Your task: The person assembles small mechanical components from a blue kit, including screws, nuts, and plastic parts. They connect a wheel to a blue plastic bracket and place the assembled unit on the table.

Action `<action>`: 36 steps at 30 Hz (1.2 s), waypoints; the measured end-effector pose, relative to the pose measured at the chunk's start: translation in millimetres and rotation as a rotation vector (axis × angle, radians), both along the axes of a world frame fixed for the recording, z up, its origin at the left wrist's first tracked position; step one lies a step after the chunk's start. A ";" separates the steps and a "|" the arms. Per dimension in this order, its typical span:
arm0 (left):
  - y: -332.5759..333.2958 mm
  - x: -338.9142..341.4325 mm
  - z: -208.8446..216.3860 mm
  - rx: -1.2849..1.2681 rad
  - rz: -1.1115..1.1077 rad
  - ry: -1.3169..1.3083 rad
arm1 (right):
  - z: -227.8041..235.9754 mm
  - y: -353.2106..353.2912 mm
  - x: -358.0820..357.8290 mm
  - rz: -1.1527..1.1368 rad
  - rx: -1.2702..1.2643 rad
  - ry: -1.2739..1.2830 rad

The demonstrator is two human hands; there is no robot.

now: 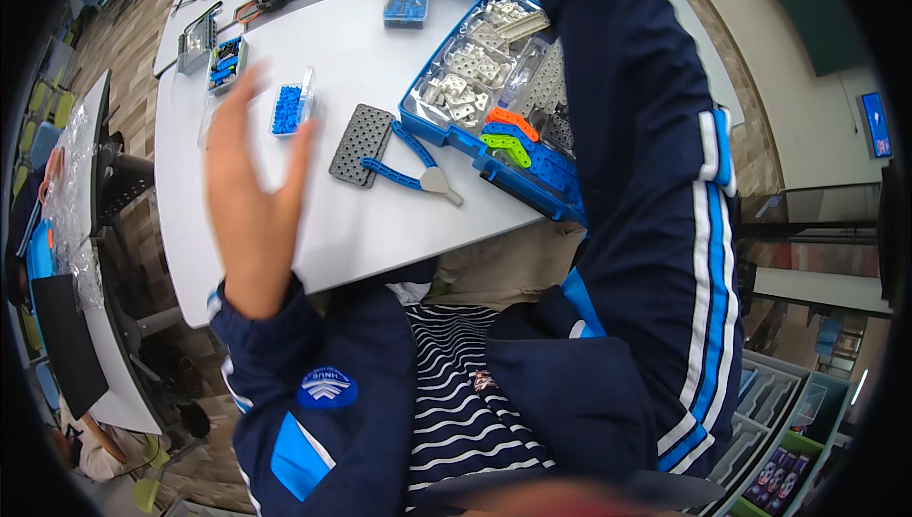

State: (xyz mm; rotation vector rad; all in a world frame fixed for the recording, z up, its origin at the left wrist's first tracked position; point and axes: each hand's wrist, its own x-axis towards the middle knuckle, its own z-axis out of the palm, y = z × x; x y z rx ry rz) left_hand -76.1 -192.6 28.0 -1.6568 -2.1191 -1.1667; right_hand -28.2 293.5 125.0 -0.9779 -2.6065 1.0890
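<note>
A white table (361,223) stands on a wood-patterned floor (133,23), pale wall (807,128) at right.

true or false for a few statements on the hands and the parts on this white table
1. The left hand is raised, open and empty. True.
2. The right hand is gripping the dark perforated plate. False: that hand is out of view; the plate lies alone on the table.
3. The small clear box of blue pieces lies just beyond the left hand. True.
4. The blue parts tray holds only blue parts. False: mostly grey metal ones, plus orange and green.
</note>
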 end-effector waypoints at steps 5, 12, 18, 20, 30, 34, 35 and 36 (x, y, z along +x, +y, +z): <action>167.9 65.5 1.5 -0.029 -0.369 0.115 | 23.6 -30.8 123.3 -0.071 -0.169 0.207; 300.9 93.1 -65.6 -0.079 -0.528 0.106 | -25.5 -46.3 207.9 -0.222 -0.214 0.343; 297.4 59.4 -54.3 -0.045 -0.773 -0.704 | -65.5 -50.4 219.8 -0.100 -0.413 0.301; 290.0 41.3 -43.2 0.087 -0.786 -0.821 | -83.6 -66.0 206.7 0.004 -0.153 0.212; 250.7 12.0 -31.3 0.017 -0.507 -0.926 | -102.8 -135.1 163.3 0.123 0.227 -0.044; 241.1 23.2 -47.4 -0.213 -0.569 -0.338 | -94.0 -119.2 177.0 0.114 0.013 0.053; 238.1 27.6 -53.1 -0.291 -0.566 -0.269 | -94.2 -114.8 180.4 0.079 0.035 0.052; 237.6 32.4 -58.0 -0.309 -0.578 -0.219 | -97.0 -112.5 183.3 0.170 0.161 0.057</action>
